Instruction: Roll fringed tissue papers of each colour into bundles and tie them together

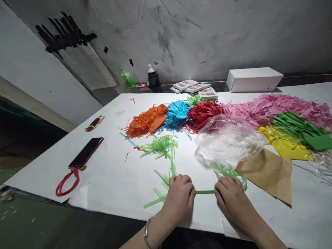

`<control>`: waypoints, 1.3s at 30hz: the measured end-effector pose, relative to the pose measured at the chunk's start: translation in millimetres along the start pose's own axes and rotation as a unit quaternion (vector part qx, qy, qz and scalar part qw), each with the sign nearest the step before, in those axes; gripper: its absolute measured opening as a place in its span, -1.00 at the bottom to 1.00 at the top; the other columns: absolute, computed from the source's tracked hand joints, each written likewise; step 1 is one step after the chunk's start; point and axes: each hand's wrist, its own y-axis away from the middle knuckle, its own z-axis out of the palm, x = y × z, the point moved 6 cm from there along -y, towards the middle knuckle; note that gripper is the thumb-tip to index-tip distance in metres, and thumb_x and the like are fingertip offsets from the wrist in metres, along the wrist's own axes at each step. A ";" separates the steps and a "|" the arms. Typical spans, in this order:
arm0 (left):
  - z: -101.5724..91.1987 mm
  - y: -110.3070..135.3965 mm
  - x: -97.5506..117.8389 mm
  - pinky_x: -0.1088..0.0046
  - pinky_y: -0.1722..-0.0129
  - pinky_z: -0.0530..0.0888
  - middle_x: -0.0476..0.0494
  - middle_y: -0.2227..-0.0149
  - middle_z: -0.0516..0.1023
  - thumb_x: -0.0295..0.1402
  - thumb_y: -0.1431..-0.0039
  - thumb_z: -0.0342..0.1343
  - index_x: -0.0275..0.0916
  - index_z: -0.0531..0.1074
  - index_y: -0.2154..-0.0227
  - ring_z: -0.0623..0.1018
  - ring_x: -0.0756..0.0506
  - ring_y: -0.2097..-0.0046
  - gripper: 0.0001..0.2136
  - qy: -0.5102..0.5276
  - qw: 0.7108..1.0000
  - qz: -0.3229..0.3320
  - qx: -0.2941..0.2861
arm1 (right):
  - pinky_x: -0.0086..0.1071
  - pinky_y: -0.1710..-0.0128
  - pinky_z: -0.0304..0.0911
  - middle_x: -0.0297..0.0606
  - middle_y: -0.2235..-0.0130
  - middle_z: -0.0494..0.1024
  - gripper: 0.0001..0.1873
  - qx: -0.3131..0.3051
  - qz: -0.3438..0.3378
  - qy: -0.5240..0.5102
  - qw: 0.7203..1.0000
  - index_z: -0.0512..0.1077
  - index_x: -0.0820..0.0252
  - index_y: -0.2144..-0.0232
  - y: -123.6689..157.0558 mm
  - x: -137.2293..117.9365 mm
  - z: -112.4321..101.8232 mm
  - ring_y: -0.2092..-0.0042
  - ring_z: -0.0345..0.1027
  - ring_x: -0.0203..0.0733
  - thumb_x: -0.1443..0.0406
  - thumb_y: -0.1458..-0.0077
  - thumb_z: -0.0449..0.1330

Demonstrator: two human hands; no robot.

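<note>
The green paper strip (204,192) ran taut b/w both hands, low over the near edge of the table (111,186). L hand (181,190) was clamped on one end, fingers curled over it; R hand (231,190) gripped the other the same way. The bit b/w them looked narrow, prob. folded or twisted, so likely firmer there than the pale-green fringe (158,197) fanning out past the L hand.

Judging by looks: v. light, thin tissue or crepe, soft, not slippery, but apt to tear if yanked. Best hold was prob. the tight middle, w/ fingertips close together (the loose ends would crumple under any real squeeze).

The tabletop was covered w/ white paper, seams showing nr the front. Beyond the hands lay orange (145,121), blue (177,114) and red tassels (204,114), plus a clear plastic bag (230,138) and brown paper (272,174). A phone (86,152) lay off to the left. At the back, a white box (254,79) stood by a scuffed grey wall (207,34); dark green floor (33,221) showed lower left.
</note>
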 end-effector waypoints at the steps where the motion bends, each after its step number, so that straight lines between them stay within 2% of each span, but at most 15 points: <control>1: 0.1 -0.7 1.4 0.08 0.05 0.28 -0.14 0.26 0.49 -0.53 -0.21 0.04 -0.24 0.46 0.41 0.42 -0.19 0.16 -0.86 -0.023 1.000 -0.003 -0.003 | -0.15 0.09 0.06 -0.31 0.38 0.36 -0.78 0.003 0.008 0.007 1.000 0.31 0.14 0.43 -1.1 -0.2 0.3 0.28 0.26 -0.12 0.43 -0.25 0.01; 4: 1.4 -3.4 4.8 0.08 0.10 0.31 -0.17 0.27 0.48 -0.55 -0.14 0.08 -0.26 0.44 0.42 0.43 -0.20 0.19 -0.90 -0.081 0.997 -0.005 -0.009 | -0.09 0.06 0.06 -0.31 0.41 0.36 -0.80 0.017 0.029 0.015 0.999 0.30 0.13 0.46 -4.9 -0.7 -0.5 0.30 0.26 -0.11 0.42 -0.21 0.04; 6: 1.1 -3.8 7.8 0.07 0.10 0.31 -0.16 0.25 0.47 -0.57 -0.13 0.09 -0.25 0.44 0.41 0.43 -0.20 0.20 -0.89 -0.104 0.995 0.006 0.006 | -0.07 0.02 0.05 -0.30 0.38 0.39 -0.81 0.024 0.016 0.004 1.000 0.32 0.13 0.43 -6.9 -3.8 -1.7 0.27 0.28 -0.11 0.47 -0.18 0.04; 10: 5.6 0.2 24.2 -0.03 -0.05 0.23 -0.12 0.25 0.48 -0.60 -0.16 0.13 -0.22 0.44 0.44 0.42 -0.18 0.16 -0.84 -0.150 0.983 0.093 0.049 | -0.10 -0.04 0.07 -0.28 0.35 0.42 -0.70 0.033 -0.100 -0.005 0.994 0.37 0.16 0.41 -5.8 -20.3 -2.7 0.23 0.28 -0.13 0.60 -0.10 -0.02; 13: 21.7 0.2 36.3 -0.06 -0.06 0.25 -0.16 0.27 0.48 -0.56 -0.20 0.14 -0.25 0.46 0.40 0.43 -0.20 0.17 -0.89 -0.180 0.971 0.159 0.012 | -0.09 -0.06 0.09 -0.24 0.34 0.43 -0.70 0.035 -0.144 0.007 0.989 0.42 0.22 0.34 -3.8 -27.5 -1.3 0.22 0.27 -0.11 0.58 -0.17 -0.04; 16: 36.0 -9.0 34.8 0.13 0.11 0.41 -0.22 0.26 0.47 -0.59 -0.22 0.06 -0.29 0.46 0.37 0.45 -0.20 0.20 -0.86 -0.107 0.981 0.154 -0.054 | -0.15 0.02 0.14 -0.22 0.31 0.44 -0.72 0.028 -0.163 0.018 0.986 0.45 0.25 0.30 -6.1 -31.9 0.7 0.25 0.25 -0.13 0.56 -0.20 -0.02; 18: 37.5 -18.2 27.6 0.27 0.23 0.44 -0.19 0.29 0.46 -0.62 -0.23 0.00 -0.27 0.46 0.39 0.47 -0.15 0.26 -0.81 -0.032 0.989 0.125 -0.072 | -0.20 0.13 0.16 -0.22 0.34 0.43 -0.73 0.031 -0.170 0.032 0.984 0.45 0.25 0.33 -10.0 -34.4 1.5 0.29 0.23 -0.13 0.57 -0.18 0.00; 22: 24.3 -30.5 12.5 0.40 0.29 0.45 -0.14 0.30 0.48 -0.54 -0.22 0.01 -0.25 0.49 0.43 0.50 -0.08 0.32 -0.81 0.044 0.992 0.098 -0.068 | -0.22 0.26 0.12 -0.21 0.42 0.40 -0.69 0.047 -0.167 0.058 0.983 0.42 0.24 0.43 -17.1 -36.0 2.4 0.36 0.20 -0.11 0.60 -0.15 -0.03; 25: 9.8 -31.4 5.7 0.46 0.29 0.43 -0.11 0.31 0.54 -0.45 -0.26 0.00 -0.27 0.54 0.35 0.51 -0.05 0.31 -0.80 0.111 0.988 0.075 -0.077 | -0.18 0.22 0.14 -0.21 0.42 0.41 -0.68 0.066 -0.170 0.059 0.982 0.43 0.24 0.42 -15.4 -35.6 -2.9 0.35 0.23 -0.11 0.57 -0.19 -0.05; 27: 7.9 -29.2 2.9 0.51 0.41 0.36 -0.02 0.47 0.49 -0.32 -0.29 0.01 -0.28 0.56 0.32 0.44 -0.01 0.43 -0.76 0.248 0.960 0.019 -0.131 | -0.13 0.13 0.16 -0.19 0.37 0.47 -0.71 0.089 -0.169 0.046 0.980 0.46 0.28 0.32 -12.3 -35.0 -13.2 0.29 0.30 -0.09 0.55 -0.23 -0.03; 28: 9.5 -27.2 2.9 0.53 0.49 0.29 0.03 0.57 0.41 -0.23 -0.26 0.05 -0.29 0.55 0.36 0.36 0.02 0.51 -0.74 0.341 0.925 -0.021 -0.165 | -0.10 0.08 0.16 -0.16 0.33 0.50 -0.73 0.105 -0.168 0.036 0.979 0.46 0.30 0.26 -11.0 -35.0 -20.5 0.25 0.33 -0.07 0.54 -0.23 -0.02; 31: 13.9 -21.4 11.2 0.55 0.60 0.08 0.15 0.68 0.23 -0.05 0.01 0.31 -0.31 0.46 0.50 0.14 0.12 0.64 -0.63 0.567 0.783 -0.120 -0.227 | -0.09 0.05 0.21 -0.14 0.25 0.54 -0.76 0.163 -0.147 -0.038 0.975 0.45 0.30 0.13 -10.0 -34.2 -46.3 0.19 0.40 -0.09 0.52 -0.23 0.06; 33: 12.3 -20.8 20.7 0.56 0.61 0.06 0.14 0.65 0.27 -0.05 0.16 0.42 -0.31 0.43 0.50 0.15 0.14 0.64 -0.58 0.630 0.729 -0.135 -0.232 | -0.18 0.13 0.28 -0.18 0.27 0.54 -0.77 0.196 -0.101 -0.124 0.967 0.45 0.24 0.12 -11.5 -30.8 -60.7 0.23 0.42 -0.14 0.51 -0.21 0.11; 35: 8.0 -22.3 30.4 0.57 0.62 0.09 0.11 0.63 0.30 -0.06 0.17 0.45 -0.31 0.43 0.50 0.20 0.13 0.63 -0.57 0.646 0.721 -0.122 -0.216 | -0.29 0.24 0.35 -0.23 0.30 0.54 -0.79 0.212 -0.037 -0.219 0.951 0.46 0.16 0.16 -12.4 -25.0 -67.4 0.27 0.43 -0.18 0.48 -0.21 0.14; 39: -6.7 -31.2 43.0 0.60 0.63 0.20 0.09 0.62 0.32 -0.01 0.09 0.40 -0.32 0.44 0.50 0.26 0.12 0.62 -0.57 0.628 0.767 -0.079 -0.108 | -0.41 0.28 0.45 -0.23 0.24 0.57 -0.78 0.185 0.060 -0.343 0.919 0.48 0.06 0.11 -10.3 -13.9 -59.9 0.23 0.50 -0.19 0.40 -0.25 0.14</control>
